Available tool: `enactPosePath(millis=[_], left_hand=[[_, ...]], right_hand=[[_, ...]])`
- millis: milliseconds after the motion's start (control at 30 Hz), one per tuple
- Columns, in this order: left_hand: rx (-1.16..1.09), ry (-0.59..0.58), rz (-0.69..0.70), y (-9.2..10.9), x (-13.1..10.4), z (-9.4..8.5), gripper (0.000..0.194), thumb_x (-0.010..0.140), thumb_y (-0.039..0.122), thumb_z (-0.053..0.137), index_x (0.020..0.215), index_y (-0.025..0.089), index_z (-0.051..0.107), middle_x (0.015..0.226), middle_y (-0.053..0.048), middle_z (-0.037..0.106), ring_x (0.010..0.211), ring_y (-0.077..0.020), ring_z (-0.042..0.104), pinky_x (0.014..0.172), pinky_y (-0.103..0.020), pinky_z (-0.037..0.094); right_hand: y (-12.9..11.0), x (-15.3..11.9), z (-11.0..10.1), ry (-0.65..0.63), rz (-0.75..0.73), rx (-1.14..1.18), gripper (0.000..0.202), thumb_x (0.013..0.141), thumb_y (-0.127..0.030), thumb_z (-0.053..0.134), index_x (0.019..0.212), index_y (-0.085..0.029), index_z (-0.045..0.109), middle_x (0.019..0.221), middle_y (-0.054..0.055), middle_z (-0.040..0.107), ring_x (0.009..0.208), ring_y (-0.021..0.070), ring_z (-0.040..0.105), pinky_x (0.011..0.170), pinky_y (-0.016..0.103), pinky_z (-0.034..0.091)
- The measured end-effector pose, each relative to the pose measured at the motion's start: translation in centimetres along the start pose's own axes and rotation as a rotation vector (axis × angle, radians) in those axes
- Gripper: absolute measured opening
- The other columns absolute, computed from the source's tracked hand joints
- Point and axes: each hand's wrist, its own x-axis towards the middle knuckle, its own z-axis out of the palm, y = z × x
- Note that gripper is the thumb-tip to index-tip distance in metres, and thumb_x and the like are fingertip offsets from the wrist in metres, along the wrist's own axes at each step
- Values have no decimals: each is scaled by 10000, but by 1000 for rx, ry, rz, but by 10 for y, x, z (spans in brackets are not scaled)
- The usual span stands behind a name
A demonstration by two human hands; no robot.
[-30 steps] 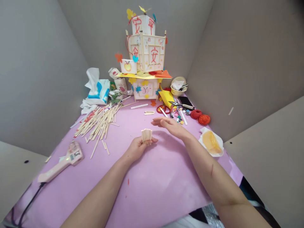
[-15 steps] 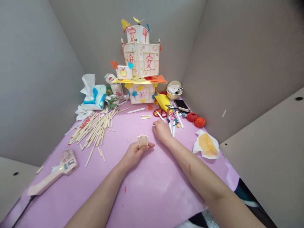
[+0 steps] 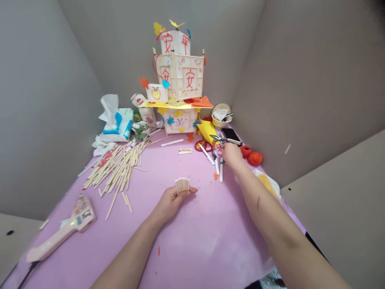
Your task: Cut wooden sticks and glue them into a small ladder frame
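Left hand (image 3: 171,202) holds short sticks (image 3: 182,185); right hand (image 3: 232,155) near pliers (image 3: 234,141).

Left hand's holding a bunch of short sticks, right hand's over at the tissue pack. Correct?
Not the right hand: the head view shows it at the other side of the table, beside the balls of yarn. The left hand does hold a bunch of short sticks.

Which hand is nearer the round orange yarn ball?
Right. The right hand is close on the left side of the orange ball; the left hand, holding short pale wooden sticks, is much farther left and nearer the camera.
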Motion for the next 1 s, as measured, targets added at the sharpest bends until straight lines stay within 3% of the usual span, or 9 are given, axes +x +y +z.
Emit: enactPosePath(millis=[100, 200, 333, 500, 633, 733, 800, 867, 1000], left_hand=[[-10, -6, 2, 0, 0, 0, 264, 854, 301, 507, 972, 164, 699, 1084, -68, 697, 1040, -214, 626, 958, -357, 455], [-13, -10, 6, 1, 0, 0, 272, 856, 308, 502, 973, 165, 702, 1087, -70, 697, 1047, -218, 623, 970, -367, 448], [-20, 4, 10, 5, -1, 1, 255, 840, 297, 513, 943, 166, 706, 1075, -70, 701, 1042, -220, 625, 961, -367, 454], [-38, 6, 15, 6, -2, 2, 254, 828, 279, 517, 951, 153, 699, 1078, -83, 697, 1032, -220, 627, 949, -367, 458], [-49, 16, 36, 4, -2, 4, 256, 820, 270, 520, 946, 134, 697, 1068, -102, 696, 1012, -229, 632, 934, -377, 465], [-67, 26, 52, 3, -2, 5, 255, 819, 274, 525, 932, 125, 698, 1057, -109, 698, 1005, -232, 632, 930, -380, 467], [-76, 38, 64, 2, -2, 6, 267, 827, 287, 522, 931, 118, 700, 1046, -113, 700, 997, -231, 635, 932, -381, 466], [-89, 64, 82, 1, -2, 7, 278, 834, 298, 519, 938, 113, 700, 1035, -117, 703, 996, -230, 636, 935, -381, 463], [-112, 127, 113, -2, -1, 9, 273, 829, 292, 537, 945, 102, 694, 1037, -127, 701, 983, -227, 641, 934, -381, 465]], right_hand=[[18, 30, 1, -53, 70, -40, 253, 845, -264, 575, 976, -68, 665, 972, 196, 682, 901, 248, 654, 738, 318, 471], [20, 45, 10, -94, 90, -71, 301, 844, -338, 607, 1001, -84, 644, 1027, 147, 671, 934, 214, 640, 790, 348, 492], [15, 51, 14, -118, 104, -93, 375, 813, -441, 630, 1005, -118, 634, 1060, 101, 663, 955, 200, 629, 820, 380, 501], [11, 42, -4, -75, 111, -68, 355, 742, -381, 684, 940, -86, 675, 975, 185, 684, 912, 272, 653, 737, 327, 487], [5, 7, -22, 7, 87, -35, 335, 811, -306, 584, 1034, -63, 644, 971, 212, 675, 908, 298, 644, 722, 340, 465], [-5, -38, -26, 113, -46, 90, 419, 869, -252, 472, 1270, -135, 499, 948, 118, 680, 868, 223, 631, 737, 313, 453], [-12, -73, -20, 196, -265, 427, 396, 863, -205, 448, 1254, -193, 515, 829, 38, 668, 747, 167, 612, 697, 278, 451], [-20, -104, -9, 215, -407, 786, 285, 865, -208, 435, 1081, -207, 621, 775, 10, 638, 680, 134, 586, 650, 254, 453], [-31, -142, 13, 102, -427, 1297, 216, 868, -272, 476, 978, -210, 651, 805, 9, 651, 597, 101, 560, 550, 233, 449]])
